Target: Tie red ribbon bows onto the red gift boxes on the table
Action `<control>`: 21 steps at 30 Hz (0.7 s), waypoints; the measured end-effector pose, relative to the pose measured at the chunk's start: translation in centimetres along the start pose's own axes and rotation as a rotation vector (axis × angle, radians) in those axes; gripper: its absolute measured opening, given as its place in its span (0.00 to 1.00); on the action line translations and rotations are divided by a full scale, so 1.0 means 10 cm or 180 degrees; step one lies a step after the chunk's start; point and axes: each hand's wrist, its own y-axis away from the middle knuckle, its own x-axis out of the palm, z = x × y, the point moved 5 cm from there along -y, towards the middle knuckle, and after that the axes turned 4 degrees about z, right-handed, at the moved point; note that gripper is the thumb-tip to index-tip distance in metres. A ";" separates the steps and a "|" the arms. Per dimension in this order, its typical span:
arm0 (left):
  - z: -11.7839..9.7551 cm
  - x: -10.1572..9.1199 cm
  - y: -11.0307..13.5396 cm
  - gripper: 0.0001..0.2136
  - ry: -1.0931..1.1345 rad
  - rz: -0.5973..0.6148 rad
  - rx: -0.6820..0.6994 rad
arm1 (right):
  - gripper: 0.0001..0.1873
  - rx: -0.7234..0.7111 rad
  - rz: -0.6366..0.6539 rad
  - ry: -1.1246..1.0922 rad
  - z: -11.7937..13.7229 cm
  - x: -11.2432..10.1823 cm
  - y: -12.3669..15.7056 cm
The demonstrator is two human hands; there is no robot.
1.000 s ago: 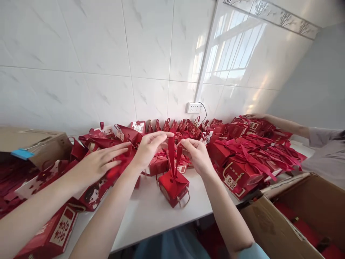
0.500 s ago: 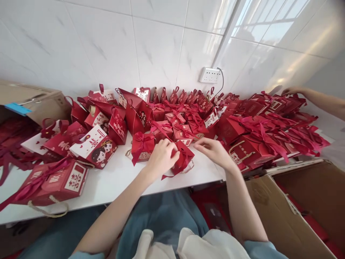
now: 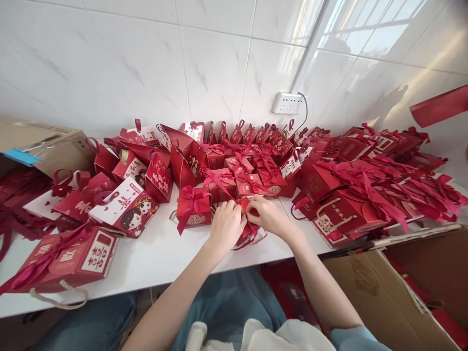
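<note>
A small red gift box with a red ribbon sits on the white table right in front of me. My left hand and my right hand meet over its top. The fingers of both hands are pinched together on the ribbon, and they hide most of the box. Just left of my hands stands a similar small box with a tied red bow.
Many red gift boxes and bags crowd the back of the table against the tiled wall. A larger red box with a rope handle lies at the front left. Open cardboard cartons stand at the left and lower right. A red box hovers at the right edge.
A second left-side arm and the far-right person's arm have left the view. My hands came down from holding the ribbon ends high and closed together on top of the small box.
</note>
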 end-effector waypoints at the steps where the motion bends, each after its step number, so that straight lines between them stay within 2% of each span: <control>1: 0.01 0.01 0.01 0.04 0.0028 -0.0062 -0.0001 | 0.07 -0.0031 -0.0031 -0.0033 0.00 0.01 0.00; 7: 0.09 0.05 0.06 0.05 0.0672 -0.0620 0.0198 | 0.08 -0.0167 -0.0360 -0.0333 -0.03 0.06 0.10; 11: 0.12 0.05 0.08 0.05 0.0993 -0.0751 0.0400 | 0.05 -0.0286 -0.0538 -0.0603 -0.03 0.07 0.16; 16: 0.14 0.04 0.07 0.04 0.1205 -0.0639 0.0301 | 0.06 -0.0069 -0.0808 -0.0952 -0.07 0.08 0.17; 18: 0.13 0.03 0.05 0.01 0.1208 -0.0487 0.0187 | 0.06 0.0065 -0.0947 -0.1062 -0.09 0.09 0.18; 21: 0.10 0.03 0.01 0.02 0.1051 -0.0160 0.0104 | 0.05 0.0120 -0.1007 -0.1101 -0.08 0.10 0.20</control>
